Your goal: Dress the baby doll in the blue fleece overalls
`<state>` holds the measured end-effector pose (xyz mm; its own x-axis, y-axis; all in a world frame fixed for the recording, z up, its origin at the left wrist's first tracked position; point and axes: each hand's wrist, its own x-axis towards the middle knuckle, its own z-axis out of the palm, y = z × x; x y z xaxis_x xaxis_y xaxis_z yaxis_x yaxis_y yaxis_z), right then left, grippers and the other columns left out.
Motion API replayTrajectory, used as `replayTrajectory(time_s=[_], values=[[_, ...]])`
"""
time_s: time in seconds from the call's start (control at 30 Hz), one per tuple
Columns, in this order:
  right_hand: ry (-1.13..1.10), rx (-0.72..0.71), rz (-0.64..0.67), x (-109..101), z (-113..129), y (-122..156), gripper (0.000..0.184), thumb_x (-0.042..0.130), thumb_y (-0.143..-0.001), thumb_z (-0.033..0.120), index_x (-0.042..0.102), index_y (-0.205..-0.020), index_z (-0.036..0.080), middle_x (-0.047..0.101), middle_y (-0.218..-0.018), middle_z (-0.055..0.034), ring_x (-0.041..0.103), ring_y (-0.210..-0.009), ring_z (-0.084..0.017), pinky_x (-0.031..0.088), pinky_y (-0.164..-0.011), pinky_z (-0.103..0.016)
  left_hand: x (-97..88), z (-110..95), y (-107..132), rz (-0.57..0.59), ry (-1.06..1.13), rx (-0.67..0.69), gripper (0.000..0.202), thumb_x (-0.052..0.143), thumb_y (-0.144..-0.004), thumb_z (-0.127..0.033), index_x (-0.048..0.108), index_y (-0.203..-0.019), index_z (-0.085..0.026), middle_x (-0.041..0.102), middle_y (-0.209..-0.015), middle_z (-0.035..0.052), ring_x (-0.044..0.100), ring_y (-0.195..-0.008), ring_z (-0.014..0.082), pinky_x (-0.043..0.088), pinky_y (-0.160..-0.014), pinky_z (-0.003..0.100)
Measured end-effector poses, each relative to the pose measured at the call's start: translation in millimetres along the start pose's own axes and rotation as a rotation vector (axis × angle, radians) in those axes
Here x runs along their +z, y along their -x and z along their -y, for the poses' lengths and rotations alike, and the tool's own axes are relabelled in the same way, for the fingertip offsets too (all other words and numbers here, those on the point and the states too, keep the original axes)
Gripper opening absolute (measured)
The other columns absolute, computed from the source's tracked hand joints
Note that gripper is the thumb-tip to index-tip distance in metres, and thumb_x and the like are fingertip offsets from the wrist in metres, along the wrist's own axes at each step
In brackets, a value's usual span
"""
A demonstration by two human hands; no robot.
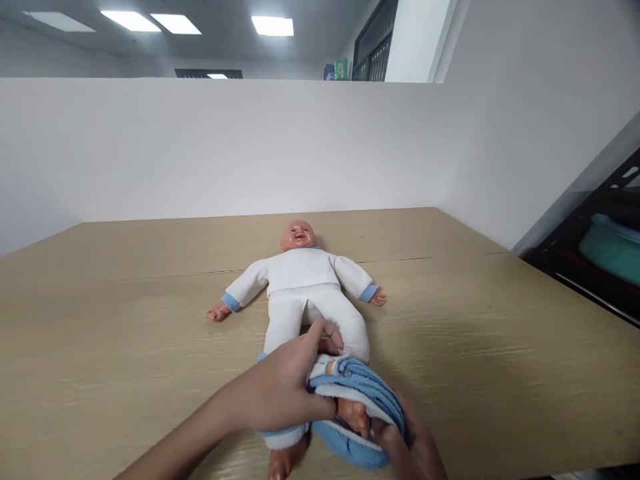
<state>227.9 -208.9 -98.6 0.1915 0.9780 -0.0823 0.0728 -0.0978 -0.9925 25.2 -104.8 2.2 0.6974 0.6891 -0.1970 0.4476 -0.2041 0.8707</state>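
Observation:
A baby doll [300, 277] in a white suit with blue cuffs lies on its back on the wooden table [125, 320], head away from me. My left hand [287, 387] is closed on the cuff of a blue and white sock [360, 400] at the doll's right-side foot. My right hand [415, 447] grips the same sock from below, at its toe end. The doll's bare foot [353, 417] shows inside the sock opening. Its other foot [283, 463] sticks out bare under my left wrist.
White partition walls [250, 147] close off the back and right of the table. A dark shelf [600, 253] with a teal tub [613, 247] stands at the right. The table's front edge runs near my right hand.

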Motion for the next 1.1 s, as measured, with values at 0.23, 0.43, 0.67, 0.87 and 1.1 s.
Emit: replayTrajectory(time_s=[0.23,0.43,0.67,0.87,1.1], values=[[-0.252,-0.037,0.114,8,9,-28,0.059,0.069,-0.084,0.028,0.043,-0.137,0.026,0.075,-0.09,-0.002,0.07,-0.08,-0.022,0.059,-0.075,-0.03,1.0,14,1,-0.143,0.136,0.109,0.054,0.072,-0.077,-0.015,0.052,-0.127,-0.024,0.067,-0.114,0.0007,0.063,-0.103,0.0219,0.051,-0.091,0.033],[-0.071,-0.16,0.29,-13,27,-50,0.035,0.067,-0.08,0.015,0.062,-0.114,0.022,0.07,-0.1,-0.0028,0.066,-0.096,-0.022,0.053,-0.086,-0.031,-3.9,24,4,-0.219,-0.012,0.147,0.036,0.072,-0.075,-0.012,0.066,-0.109,-0.023,0.064,-0.106,-0.0003,0.06,-0.102,0.0215,0.046,-0.092,0.033],[0.285,-0.269,0.676,-48,62,-82,0.035,0.079,-0.086,0.03,0.064,-0.117,0.023,0.063,-0.104,-0.0019,0.058,-0.095,-0.022,0.046,-0.084,-0.032,-21.5,32,14,-0.155,-0.28,0.277,0.03,0.078,-0.089,-0.033,0.067,-0.115,-0.024,0.067,-0.115,0.0038,0.058,-0.112,0.0254,0.044,-0.103,0.037],[0.323,-0.332,0.852,-50,69,-108,0.03,0.074,-0.095,0.049,0.064,-0.096,0.021,0.055,-0.091,0.0014,0.05,-0.083,-0.017,0.038,-0.076,-0.029,-39.7,47,28,-0.216,-0.415,0.205,0.028,0.08,-0.082,-0.024,0.065,-0.105,-0.023,0.064,-0.104,0.0008,0.057,-0.106,0.0241,0.041,-0.098,0.036],[0.183,-0.326,0.639,-19,58,-161,0.036,0.063,-0.103,0.055,0.063,-0.101,0.019,0.048,-0.087,0.002,0.046,-0.082,-0.016,0.037,-0.073,-0.028,-55.5,64,19,-0.354,-0.171,0.032,0.032,0.066,-0.099,-0.051,0.064,-0.106,-0.02,0.065,-0.102,0.0008,0.06,-0.099,0.0225,0.047,-0.093,0.033]])
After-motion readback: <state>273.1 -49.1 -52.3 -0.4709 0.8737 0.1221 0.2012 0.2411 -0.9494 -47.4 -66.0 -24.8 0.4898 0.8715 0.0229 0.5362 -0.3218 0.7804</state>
